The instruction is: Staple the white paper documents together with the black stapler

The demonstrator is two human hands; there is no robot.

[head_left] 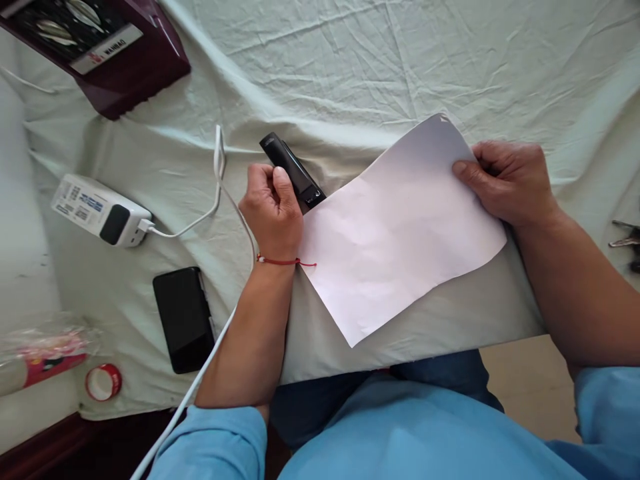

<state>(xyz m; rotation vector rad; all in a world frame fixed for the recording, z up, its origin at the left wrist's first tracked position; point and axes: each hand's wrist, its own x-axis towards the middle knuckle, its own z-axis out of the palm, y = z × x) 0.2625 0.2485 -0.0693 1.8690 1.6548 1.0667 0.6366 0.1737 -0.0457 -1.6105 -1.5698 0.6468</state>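
Observation:
My left hand (275,207) is closed around a black stapler (295,170), its thumb on the side of the body. One end of the stapler meets the upper left corner of a white paper sheet (400,220); whether the paper lies between its jaws is hard to see. My right hand (510,177) pinches the sheet's right edge, thumb on top and the fingers hidden behind. The paper is slightly bowed, and small staple-like marks show at its top corner. A red string bracelet (280,261) circles my left wrist.
On the left lie a white power bank (100,210) with a white cable (220,160), a black phone (183,320), a red tape roll (103,382) and a plastic-wrapped packet (43,357). A dark red box (125,67) stands at upper left; keys (627,237) lie far right.

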